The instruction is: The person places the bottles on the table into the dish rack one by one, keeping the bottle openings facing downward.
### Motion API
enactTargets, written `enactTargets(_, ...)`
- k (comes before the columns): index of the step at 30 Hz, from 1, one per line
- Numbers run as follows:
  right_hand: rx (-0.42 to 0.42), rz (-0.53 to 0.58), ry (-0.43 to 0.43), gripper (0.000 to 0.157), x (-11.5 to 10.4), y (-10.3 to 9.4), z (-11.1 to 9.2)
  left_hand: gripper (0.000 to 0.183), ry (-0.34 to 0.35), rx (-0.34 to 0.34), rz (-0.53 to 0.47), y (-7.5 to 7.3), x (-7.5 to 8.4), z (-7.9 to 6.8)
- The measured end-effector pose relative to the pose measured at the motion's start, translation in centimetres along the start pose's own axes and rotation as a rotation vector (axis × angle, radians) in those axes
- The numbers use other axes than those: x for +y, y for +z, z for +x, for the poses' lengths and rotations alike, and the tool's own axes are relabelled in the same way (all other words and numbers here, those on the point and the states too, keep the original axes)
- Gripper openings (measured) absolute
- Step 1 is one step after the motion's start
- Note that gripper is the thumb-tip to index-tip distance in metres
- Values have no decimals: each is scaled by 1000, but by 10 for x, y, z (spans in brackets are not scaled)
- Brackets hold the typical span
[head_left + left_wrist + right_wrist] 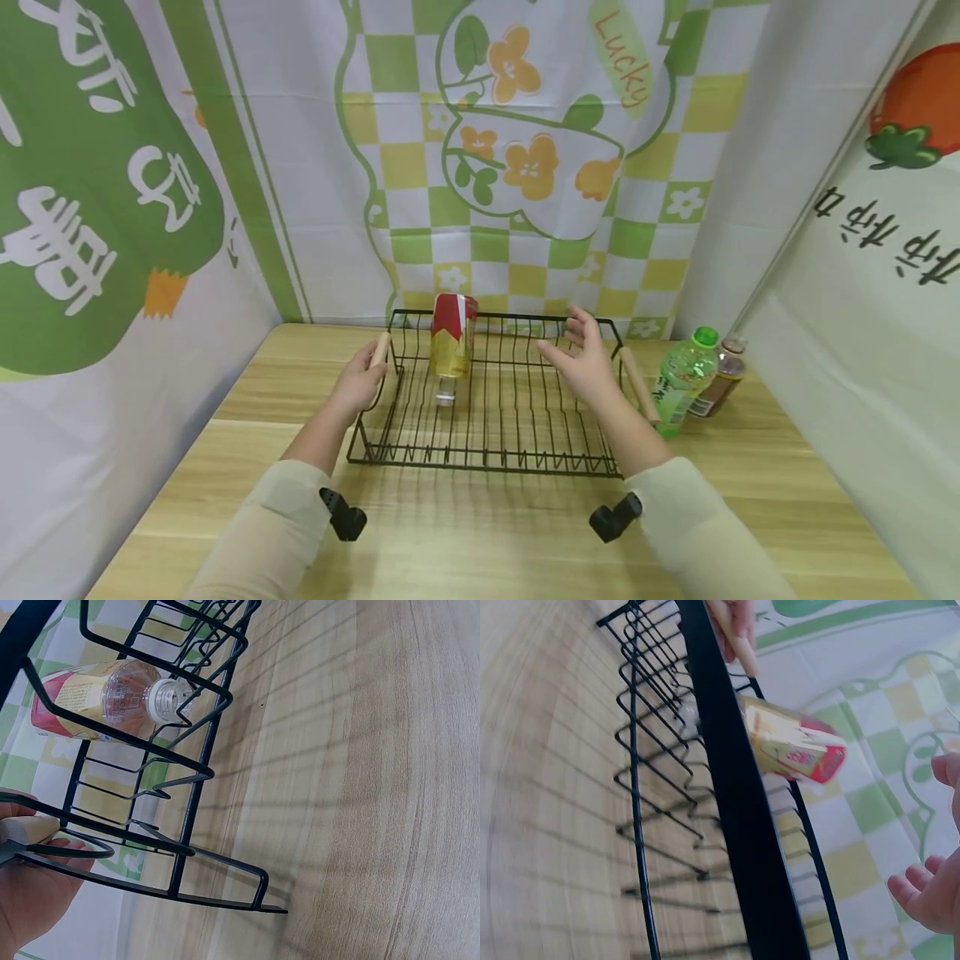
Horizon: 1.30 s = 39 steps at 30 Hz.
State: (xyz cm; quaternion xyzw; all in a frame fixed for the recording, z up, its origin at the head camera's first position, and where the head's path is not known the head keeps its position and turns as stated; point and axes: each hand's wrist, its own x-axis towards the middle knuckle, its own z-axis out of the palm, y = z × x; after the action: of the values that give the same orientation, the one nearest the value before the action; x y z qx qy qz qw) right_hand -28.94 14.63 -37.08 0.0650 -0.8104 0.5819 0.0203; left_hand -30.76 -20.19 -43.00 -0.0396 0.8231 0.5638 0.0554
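Note:
A black wire dish rack with pale wooden handles stands on the table. My left hand grips its left wooden handle; in the left wrist view the fingers curl about it. Inside the rack, left of its middle, a bottle with a red and yellow label leans neck down. Its white cap points toward the front wires. Above the rack's right side hovers my right hand, fingers spread and holding nothing. The right wooden handle lies just beyond that hand.
Right of the rack, a green bottle stands upright with a brown-labelled bottle close behind it. The wooden table extends in front of the rack. Printed cloth hangs at the back and both sides.

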Motion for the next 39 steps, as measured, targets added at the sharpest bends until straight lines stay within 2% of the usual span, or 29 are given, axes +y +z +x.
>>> enactTargets(9,105,-37,-48,85,12,-38,-16,62,13,0,23,0,-2,1)
enactTargets(15,153,-57,-52,86,11,-59,-29,62,14,-6,14,-2,-1,0)
enactTargets(22,232,-148,-44,92,12,-81,-46,63,16,-18,0,-1,-1,-1)
enactTargets(31,382,-107,-7,87,20,-107,-55,62,13,-17,-7,-1,0,-1)
enactTargets(39,440,-86,38,87,31,-121,-61,62,13,-25,-13,-1,1,-3)
